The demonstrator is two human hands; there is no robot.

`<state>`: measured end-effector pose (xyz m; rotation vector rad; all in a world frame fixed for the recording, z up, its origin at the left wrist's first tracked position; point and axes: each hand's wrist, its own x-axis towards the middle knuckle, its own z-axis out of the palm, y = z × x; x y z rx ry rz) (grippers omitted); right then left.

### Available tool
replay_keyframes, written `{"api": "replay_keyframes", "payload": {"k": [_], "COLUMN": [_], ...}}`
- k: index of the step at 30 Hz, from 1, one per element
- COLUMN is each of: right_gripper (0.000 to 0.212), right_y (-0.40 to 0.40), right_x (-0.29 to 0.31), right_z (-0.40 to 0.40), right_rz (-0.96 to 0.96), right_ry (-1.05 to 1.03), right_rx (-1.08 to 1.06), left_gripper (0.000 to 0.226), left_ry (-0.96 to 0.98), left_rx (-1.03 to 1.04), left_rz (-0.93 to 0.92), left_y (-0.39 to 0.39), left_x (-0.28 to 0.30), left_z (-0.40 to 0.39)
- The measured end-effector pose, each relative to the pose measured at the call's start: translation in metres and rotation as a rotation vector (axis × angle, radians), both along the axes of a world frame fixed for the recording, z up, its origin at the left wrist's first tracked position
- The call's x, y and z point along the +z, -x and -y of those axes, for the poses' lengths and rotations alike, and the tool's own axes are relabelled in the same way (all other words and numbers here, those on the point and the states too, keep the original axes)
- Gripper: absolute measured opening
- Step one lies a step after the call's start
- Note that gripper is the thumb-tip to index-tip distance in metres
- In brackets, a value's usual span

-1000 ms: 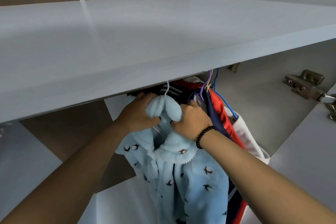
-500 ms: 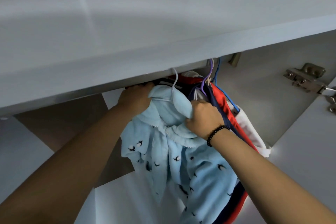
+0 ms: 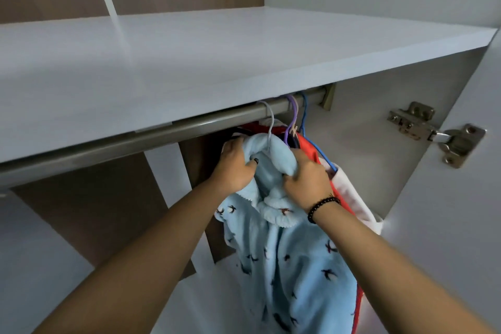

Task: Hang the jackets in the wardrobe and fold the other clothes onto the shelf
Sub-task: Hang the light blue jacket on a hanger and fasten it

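Left hand (image 3: 236,166) and right hand (image 3: 305,178), fingers curled, grip the blue jacket (image 3: 292,257); its grey hanger (image 3: 269,122) hooks the rail (image 3: 168,133)

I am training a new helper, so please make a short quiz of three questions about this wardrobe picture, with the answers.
1. True or false: the grey hanger hook of the light blue jacket is over the rail.
2. What does the right hand grip? A) the blue hanger B) the light blue jacket C) the door hinge
3. Fill in: the left hand holds the jacket near its ____.

Key
1. True.
2. B.
3. Top, by the hood or collar part.
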<state>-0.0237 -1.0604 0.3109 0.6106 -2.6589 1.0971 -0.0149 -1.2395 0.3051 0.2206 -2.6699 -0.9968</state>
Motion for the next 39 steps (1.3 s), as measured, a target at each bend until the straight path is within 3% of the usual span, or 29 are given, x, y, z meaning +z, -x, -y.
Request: {"api": "replay_keyframes", "payload": {"k": [3,13,19,33,39], "right_gripper": [0.040,0.075,0.071,0.077,0.078], "right_y": [-0.007,-0.058,-0.106,-0.214,-0.270], "right_x": [-0.002,-0.015,-0.033,-0.069,-0.078], "right_z": [0.001,-0.009,-0.040,-0.165,-0.237], "right_rz": [-0.013,-0.056,0.004,0.293,0.325], "right_ry": [-0.006,-0.165,-0.291,-0.362,-0.334], "right_rx": [0.003,0.079,0.112,0.046,0.074], "left_gripper": [0.056,0.064,0.059,0.052,0.051], "left_ry": [0.035,0.235,0.263,0.329,0.343], "left_rx": [-0.034,-0.078,-0.202,-0.428,-0.440], "left_rz": [0.011,0.218,0.289,0.380,0.378], "left_y": [-0.022,-0.107,-0.148,-0.219,-0.262], "left_x": [0.002,0.005,-0.012,-0.050,-0.050], "left_z": [0.005,0.006,-0.019,-0.139,-0.216]}}
